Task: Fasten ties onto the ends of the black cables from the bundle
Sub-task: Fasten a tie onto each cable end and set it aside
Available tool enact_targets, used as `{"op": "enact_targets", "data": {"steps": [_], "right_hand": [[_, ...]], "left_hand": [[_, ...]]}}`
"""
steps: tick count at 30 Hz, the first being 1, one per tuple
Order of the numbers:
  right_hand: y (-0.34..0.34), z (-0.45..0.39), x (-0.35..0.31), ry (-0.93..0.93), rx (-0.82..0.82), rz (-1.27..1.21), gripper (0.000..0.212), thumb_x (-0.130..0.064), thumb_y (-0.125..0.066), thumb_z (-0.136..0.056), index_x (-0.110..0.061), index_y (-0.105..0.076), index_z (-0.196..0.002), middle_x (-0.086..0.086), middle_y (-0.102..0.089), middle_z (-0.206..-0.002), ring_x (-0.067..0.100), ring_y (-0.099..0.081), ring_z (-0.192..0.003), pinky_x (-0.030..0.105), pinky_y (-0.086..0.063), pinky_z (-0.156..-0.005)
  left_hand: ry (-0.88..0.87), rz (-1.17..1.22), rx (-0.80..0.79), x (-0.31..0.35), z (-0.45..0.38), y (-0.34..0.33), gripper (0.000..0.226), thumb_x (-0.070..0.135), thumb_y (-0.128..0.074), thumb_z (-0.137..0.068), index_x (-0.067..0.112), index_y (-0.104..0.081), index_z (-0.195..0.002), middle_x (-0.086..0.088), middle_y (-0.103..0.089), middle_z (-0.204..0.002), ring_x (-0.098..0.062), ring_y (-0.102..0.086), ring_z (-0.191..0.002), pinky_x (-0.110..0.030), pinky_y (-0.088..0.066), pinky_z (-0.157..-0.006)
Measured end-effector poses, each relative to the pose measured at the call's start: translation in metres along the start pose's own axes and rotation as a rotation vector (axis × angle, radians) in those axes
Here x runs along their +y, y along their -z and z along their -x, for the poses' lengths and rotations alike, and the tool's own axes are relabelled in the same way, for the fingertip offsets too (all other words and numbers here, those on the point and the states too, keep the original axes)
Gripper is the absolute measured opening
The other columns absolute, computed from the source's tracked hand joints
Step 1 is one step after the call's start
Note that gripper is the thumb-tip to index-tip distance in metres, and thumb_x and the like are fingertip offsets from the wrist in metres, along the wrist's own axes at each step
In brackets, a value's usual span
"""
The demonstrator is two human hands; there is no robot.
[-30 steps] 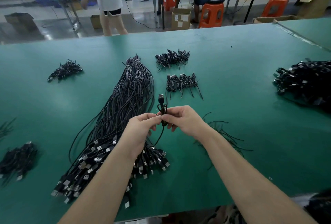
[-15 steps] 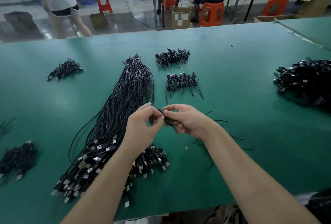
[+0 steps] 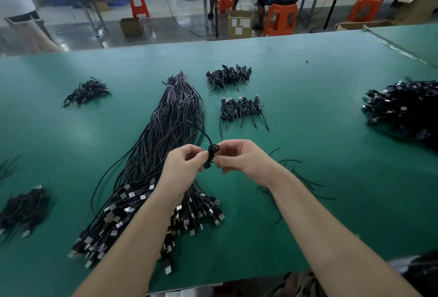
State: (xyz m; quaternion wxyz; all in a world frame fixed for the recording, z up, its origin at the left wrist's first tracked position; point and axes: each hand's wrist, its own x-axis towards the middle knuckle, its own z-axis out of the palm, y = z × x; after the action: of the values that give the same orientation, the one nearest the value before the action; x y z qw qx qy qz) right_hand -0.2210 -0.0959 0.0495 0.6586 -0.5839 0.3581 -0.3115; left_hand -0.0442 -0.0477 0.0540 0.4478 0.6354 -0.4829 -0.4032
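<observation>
A long bundle of black cables with USB plugs lies on the green table, running from the near left up to the middle. Above its near part, my left hand and my right hand meet and pinch one small coiled end of a black cable between their fingertips. That cable's tail curves up and left toward the bundle. Whether a tie sits on the coil is too small to tell. Loose black ties lie on the table just right of my right wrist.
Small heaps of coiled cables lie at the far middle, at the far left, at the near left and a big heap at the right. People, stools and boxes stand beyond the table.
Both hands turned the cable end: its plug stood upright above the fingers, then was drawn between them, and now a small coil shows between the fingertips. A person behind walked off to the left.
</observation>
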Motion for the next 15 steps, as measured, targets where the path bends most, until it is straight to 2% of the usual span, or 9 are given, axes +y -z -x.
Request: {"op": "enact_targets", "data": {"steps": [3,6,9,11,13,15], "right_hand": [[0.000,-0.002,0.000,0.027,0.097,0.168,0.008,-0.008,-0.075,-0.088,-0.014,-0.077,-0.092,0.001,-0.067,-0.074,0.012,-0.054,-0.060,0.025,-0.049,-0.064],[0.000,-0.002,0.003,0.011,0.134,0.187,0.010,-0.016,-0.074,-0.090,-0.020,-0.079,-0.097,-0.005,-0.056,-0.060,0.009,-0.039,-0.052,0.017,-0.036,-0.050],[0.001,-0.001,0.004,-0.014,0.139,0.160,0.014,-0.014,-0.070,-0.094,-0.016,-0.078,-0.105,-0.011,-0.046,-0.049,0.005,-0.033,-0.043,0.015,-0.030,-0.043],[0.001,0.000,0.002,-0.040,0.132,0.085,0.016,-0.016,-0.067,-0.096,-0.013,-0.076,-0.110,-0.006,-0.046,-0.052,0.007,-0.029,-0.043,0.018,-0.027,-0.042],[0.001,0.002,-0.003,-0.079,0.121,-0.038,0.022,-0.020,-0.067,-0.097,-0.013,-0.070,-0.117,0.003,-0.062,-0.067,0.007,-0.031,-0.042,0.018,-0.027,-0.040],[0.004,0.002,-0.008,-0.118,0.109,-0.092,0.022,-0.025,-0.067,-0.096,-0.017,-0.064,-0.115,0.008,-0.072,-0.078,0.006,-0.041,-0.041,0.018,-0.031,-0.038]], "left_hand": [[0.038,0.048,-0.072,-0.001,0.003,-0.002,0.012,0.022,-0.069,-0.090,0.013,-0.071,-0.082,0.001,-0.060,-0.063,-0.016,-0.052,-0.067,-0.037,-0.042,-0.073],[0.048,0.111,-0.094,0.002,0.004,-0.003,0.010,0.027,-0.071,-0.080,0.018,-0.070,-0.077,-0.001,-0.057,-0.064,-0.019,-0.049,-0.069,-0.038,-0.038,-0.073],[0.004,0.134,-0.089,0.001,0.004,-0.004,0.009,0.014,-0.073,-0.088,0.011,-0.069,-0.080,-0.001,-0.055,-0.064,-0.016,-0.048,-0.067,-0.035,-0.038,-0.070],[-0.083,0.102,-0.080,0.001,0.005,-0.005,0.009,0.010,-0.072,-0.090,0.008,-0.068,-0.082,-0.001,-0.057,-0.065,-0.013,-0.049,-0.065,-0.030,-0.041,-0.066],[-0.222,0.015,-0.066,0.005,0.006,-0.004,0.012,0.009,-0.073,-0.090,0.014,-0.069,-0.079,-0.004,-0.063,-0.070,-0.011,-0.052,-0.066,-0.027,-0.043,-0.064],[-0.412,-0.167,-0.034,0.008,0.007,-0.004,0.019,0.005,-0.073,-0.087,0.019,-0.068,-0.076,0.002,-0.063,-0.073,-0.005,-0.053,-0.066,-0.018,-0.043,-0.064]]}}
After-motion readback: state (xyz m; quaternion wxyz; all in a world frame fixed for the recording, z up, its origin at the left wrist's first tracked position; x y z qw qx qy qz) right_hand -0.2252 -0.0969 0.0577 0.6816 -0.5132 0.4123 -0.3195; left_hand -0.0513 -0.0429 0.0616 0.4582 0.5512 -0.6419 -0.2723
